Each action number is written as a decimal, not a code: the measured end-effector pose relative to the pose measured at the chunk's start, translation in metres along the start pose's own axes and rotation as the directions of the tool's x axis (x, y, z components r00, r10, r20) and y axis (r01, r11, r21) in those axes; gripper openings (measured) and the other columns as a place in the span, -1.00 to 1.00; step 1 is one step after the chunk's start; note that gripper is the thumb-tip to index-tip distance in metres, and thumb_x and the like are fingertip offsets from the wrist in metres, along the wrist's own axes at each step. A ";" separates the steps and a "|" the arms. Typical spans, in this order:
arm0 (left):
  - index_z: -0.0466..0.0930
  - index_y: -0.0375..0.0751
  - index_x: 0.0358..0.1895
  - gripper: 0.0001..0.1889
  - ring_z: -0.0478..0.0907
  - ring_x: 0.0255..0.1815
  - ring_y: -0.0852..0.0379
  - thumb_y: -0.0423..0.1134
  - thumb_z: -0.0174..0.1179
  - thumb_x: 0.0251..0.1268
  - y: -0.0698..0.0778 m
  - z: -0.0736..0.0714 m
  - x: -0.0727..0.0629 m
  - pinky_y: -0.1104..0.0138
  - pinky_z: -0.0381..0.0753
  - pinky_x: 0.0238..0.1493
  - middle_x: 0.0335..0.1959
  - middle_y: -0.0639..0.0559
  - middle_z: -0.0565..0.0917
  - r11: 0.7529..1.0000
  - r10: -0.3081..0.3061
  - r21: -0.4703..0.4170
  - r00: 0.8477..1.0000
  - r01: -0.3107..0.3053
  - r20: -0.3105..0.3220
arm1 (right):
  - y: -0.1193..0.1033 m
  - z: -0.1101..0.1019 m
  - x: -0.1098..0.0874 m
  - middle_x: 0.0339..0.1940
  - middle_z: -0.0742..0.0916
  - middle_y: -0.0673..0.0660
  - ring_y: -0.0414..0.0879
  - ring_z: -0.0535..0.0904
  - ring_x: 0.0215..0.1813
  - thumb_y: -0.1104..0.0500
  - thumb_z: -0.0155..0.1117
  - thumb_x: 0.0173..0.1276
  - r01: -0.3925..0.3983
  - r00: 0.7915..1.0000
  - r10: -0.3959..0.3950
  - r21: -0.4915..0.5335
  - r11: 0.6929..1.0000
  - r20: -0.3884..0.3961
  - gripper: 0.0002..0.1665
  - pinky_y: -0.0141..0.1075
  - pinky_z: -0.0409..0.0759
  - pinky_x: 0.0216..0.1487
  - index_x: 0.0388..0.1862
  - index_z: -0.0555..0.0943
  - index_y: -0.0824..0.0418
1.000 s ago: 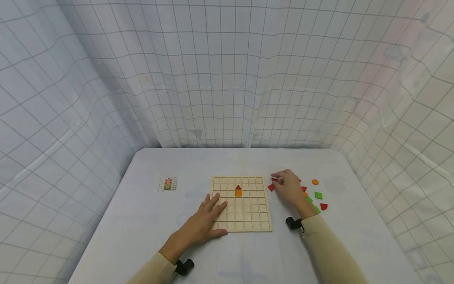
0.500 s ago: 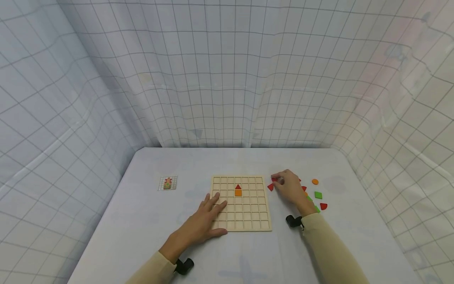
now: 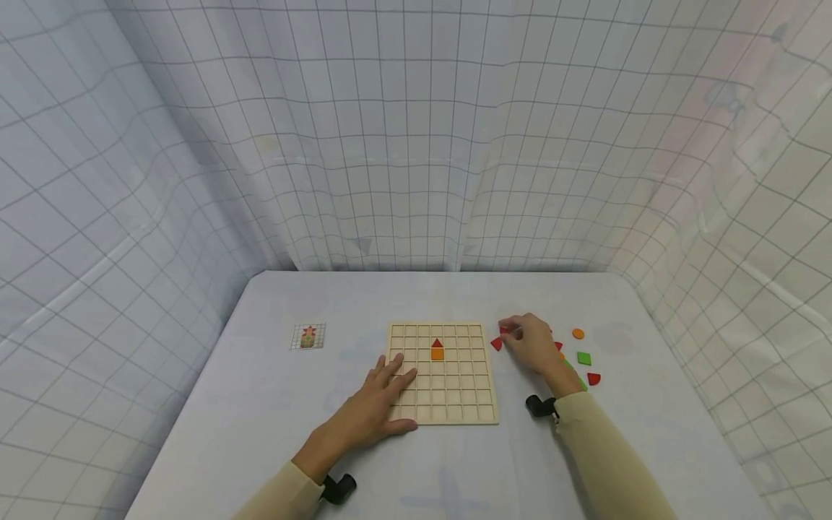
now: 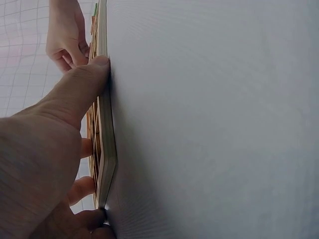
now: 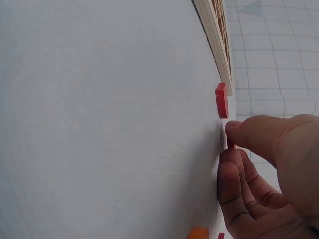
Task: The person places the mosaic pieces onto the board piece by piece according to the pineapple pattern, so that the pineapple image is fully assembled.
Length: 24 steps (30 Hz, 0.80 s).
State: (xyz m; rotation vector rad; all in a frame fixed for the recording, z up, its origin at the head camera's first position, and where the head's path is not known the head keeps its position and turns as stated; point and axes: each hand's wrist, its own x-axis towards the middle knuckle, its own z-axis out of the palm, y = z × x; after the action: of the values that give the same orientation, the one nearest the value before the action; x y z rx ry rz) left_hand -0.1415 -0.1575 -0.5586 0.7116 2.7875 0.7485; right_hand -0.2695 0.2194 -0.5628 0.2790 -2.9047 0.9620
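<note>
A square wooden grid board (image 3: pixel 455 390) lies on the white table, with a red triangle (image 3: pixel 437 343) and an orange square (image 3: pixel 438 354) set in its cells. The left hand (image 3: pixel 373 408) rests on the board's left part with fingers spread and straight. In the left wrist view its thumb (image 4: pixel 82 82) lies at the board's near edge. To the right of the board, the right hand (image 3: pixel 529 344) pinches a small red piece (image 5: pixel 231 144) between thumb and fingers, low over the table. Most of that piece is hidden. Another red piece (image 3: pixel 497 344) lies beside the fingertips, next to the board.
Several loose pieces lie right of and partly under the right hand, among them an orange disc (image 3: pixel 578 334), a green square (image 3: pixel 584 358) and a red rounded piece (image 3: pixel 594 378). A small pattern card (image 3: pixel 308 336) lies at the left. Gridded curtains surround the table.
The right hand has shifted very slightly toward the person and to the right, its fingers at the red piece. The left hand has stayed on the board.
</note>
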 end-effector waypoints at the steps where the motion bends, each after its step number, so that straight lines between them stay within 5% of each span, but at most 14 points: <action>1: 0.33 -0.13 0.87 0.02 -0.08 0.98 -0.58 0.20 0.58 0.52 0.000 0.000 0.000 -0.43 0.17 0.88 0.97 -0.34 0.08 1.000 0.000 0.000 1.000 0.000 -0.001 | 0.001 0.000 0.000 0.09 0.84 0.33 0.10 0.78 -0.03 0.29 0.54 0.63 0.007 1.000 -0.007 0.002 1.000 -0.005 -0.64 -0.07 0.66 0.11 0.34 0.85 0.30; 5: 0.34 -0.13 0.87 0.02 -0.07 0.98 -0.57 0.20 0.58 0.52 0.000 0.000 0.000 -0.43 0.18 0.88 0.97 -0.34 0.08 1.000 0.003 0.004 1.000 -0.003 -0.002 | 0.001 -0.003 -0.002 0.10 0.84 0.33 0.16 0.82 0.06 0.27 0.48 0.68 0.006 1.000 -0.006 0.018 1.000 -0.009 -0.59 0.07 0.84 0.15 0.42 0.84 0.23; 14: 0.32 -0.12 0.88 0.02 -0.07 0.98 -0.56 0.21 0.57 0.53 -0.001 0.001 0.001 -0.42 0.18 0.89 0.98 -0.33 0.08 1.000 0.005 0.012 1.000 -0.005 -0.002 | 0.001 -0.006 -0.005 0.27 0.80 0.29 0.22 0.83 0.27 0.15 0.43 0.76 -0.101 0.995 0.099 0.088 0.991 0.022 -0.67 0.14 0.86 0.34 0.38 0.85 0.09; 20: 0.32 -0.11 0.88 0.02 -0.07 0.98 -0.55 0.20 0.58 0.53 0.001 0.000 0.000 -0.41 0.18 0.89 0.98 -0.32 0.08 1.000 -0.006 0.015 1.000 0.006 0.003 | -0.008 -0.011 -0.007 0.26 0.87 0.27 0.23 0.90 0.24 0.12 0.52 0.70 -0.083 0.997 0.081 0.176 0.981 0.018 -0.66 0.14 0.90 0.32 0.36 0.82 0.10; 24: 0.32 -0.11 0.88 0.03 -0.08 0.99 -0.55 0.20 0.58 0.53 0.002 0.000 0.000 -0.42 0.18 0.89 0.98 -0.31 0.07 1.000 -0.015 0.010 1.000 0.015 0.009 | -0.017 -0.013 -0.009 0.23 0.88 0.25 0.16 0.93 0.16 0.14 0.56 0.66 -0.061 0.998 0.057 0.234 0.970 0.022 -0.64 -0.03 0.91 0.18 0.35 0.83 0.13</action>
State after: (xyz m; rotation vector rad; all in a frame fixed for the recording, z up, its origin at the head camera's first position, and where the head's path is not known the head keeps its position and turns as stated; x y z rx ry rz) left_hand -0.1406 -0.1559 -0.5574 0.6926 2.7869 0.7278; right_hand -0.2576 0.2155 -0.5437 0.2143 -2.8267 1.3213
